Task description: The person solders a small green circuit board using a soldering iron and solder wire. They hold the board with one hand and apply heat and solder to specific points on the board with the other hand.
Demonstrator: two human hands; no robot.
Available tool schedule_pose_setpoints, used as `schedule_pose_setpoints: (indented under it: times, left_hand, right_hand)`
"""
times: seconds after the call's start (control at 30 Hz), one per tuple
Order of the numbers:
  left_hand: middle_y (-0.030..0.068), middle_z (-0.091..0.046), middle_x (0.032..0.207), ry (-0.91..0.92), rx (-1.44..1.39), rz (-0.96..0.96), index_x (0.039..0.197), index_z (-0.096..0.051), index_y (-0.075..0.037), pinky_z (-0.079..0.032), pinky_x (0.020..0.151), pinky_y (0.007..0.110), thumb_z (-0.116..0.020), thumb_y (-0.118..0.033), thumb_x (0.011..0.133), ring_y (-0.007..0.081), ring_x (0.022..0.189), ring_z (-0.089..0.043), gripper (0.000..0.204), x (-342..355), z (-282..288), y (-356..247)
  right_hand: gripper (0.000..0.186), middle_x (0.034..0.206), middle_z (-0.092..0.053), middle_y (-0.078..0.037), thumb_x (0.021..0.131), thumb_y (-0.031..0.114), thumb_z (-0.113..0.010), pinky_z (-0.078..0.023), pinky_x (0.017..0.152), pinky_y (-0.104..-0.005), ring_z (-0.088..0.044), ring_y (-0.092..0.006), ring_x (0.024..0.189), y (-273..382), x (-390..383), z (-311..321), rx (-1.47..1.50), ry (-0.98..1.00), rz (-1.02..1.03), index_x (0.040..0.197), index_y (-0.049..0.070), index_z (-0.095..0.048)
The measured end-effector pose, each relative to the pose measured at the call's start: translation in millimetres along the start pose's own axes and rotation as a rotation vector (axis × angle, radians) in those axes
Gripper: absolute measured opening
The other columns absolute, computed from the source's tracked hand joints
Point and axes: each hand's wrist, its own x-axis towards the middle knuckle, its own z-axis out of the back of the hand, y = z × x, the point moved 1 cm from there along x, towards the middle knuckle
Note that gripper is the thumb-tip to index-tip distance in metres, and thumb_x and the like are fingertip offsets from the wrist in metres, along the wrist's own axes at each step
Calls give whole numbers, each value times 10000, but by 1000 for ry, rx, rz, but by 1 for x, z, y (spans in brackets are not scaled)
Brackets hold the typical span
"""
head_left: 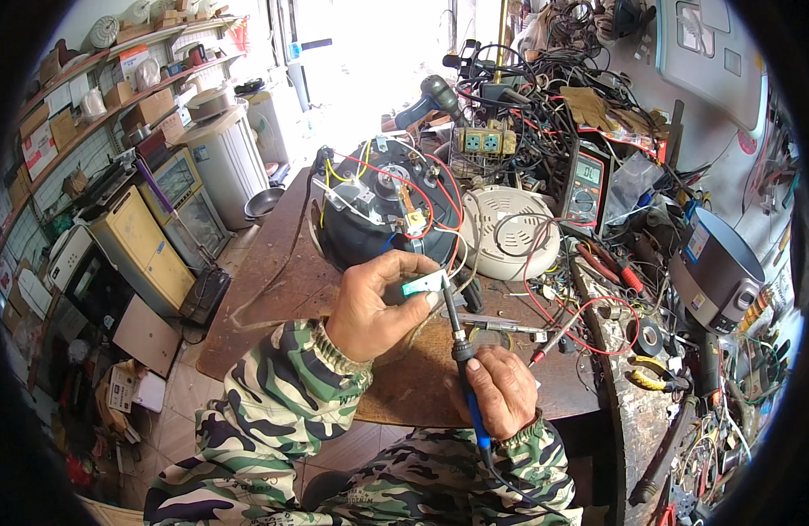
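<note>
Between the thumb and fingers of my left hand (382,302) is a small white-and-green part (424,283), held above the table. My right hand (496,386) is wrapped round a soldering iron (463,352) with a blue-and-black handle and a cord running down. The iron's tip reaches up to the right end of the small part; whether they touch, I cannot tell. Just beyond my hands sits an upturned black appliance base (378,237) with red, yellow and white wires. Beside it lies a round cream vented cover (511,232).
A multimeter (587,188) stands at the right, its red probe (558,339) on the brown table (273,351). Red-handled pliers (628,279), yellow-handled pliers (657,375) and a grey pot (718,267) crowd the right side. A power drill (432,101) and tangled cables lie behind.
</note>
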Motion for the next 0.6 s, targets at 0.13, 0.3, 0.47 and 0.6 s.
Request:
schedule_pose_setpoints:
  times: [0.13,0.3,0.47,0.6]
  left_hand:
    - [86,-702,1039,-2,-25,40,1163,-608,54,-533,847,281,-682,-33,918,116,935,-657,270,0,1,-1]
    - [105,-704,1025,-15,-59,73,1135,-608,64,-552,832,288,-660,-2,924,142,912,-678,227,1,2,3]
    - [108,-699,1032,-14,-52,48,1116,-607,63,-552,847,287,-658,17,918,146,927,-677,210,1,3,5]
    - [97,-689,1038,-13,-26,36,1104,-607,59,-539,871,285,-667,19,911,140,964,-664,206,0,2,4]
  right_hand:
    - [382,954,-657,-214,734,-17,-750,-588,723,-448,-681,-339,818,0,3,0,18,-24,0,1086,-86,-622]
    - [381,953,-659,-216,731,-15,-753,-588,717,-448,-681,-340,818,0,2,1,-4,-13,14,1082,-88,-625]
    - [392,982,-656,-222,731,-16,-755,-588,726,-456,-680,-351,832,0,0,1,6,0,9,1092,-90,-622]
    - [418,1030,-647,-229,733,-12,-767,-585,737,-469,-677,-372,865,0,-6,4,10,-17,-44,1117,-84,-620]
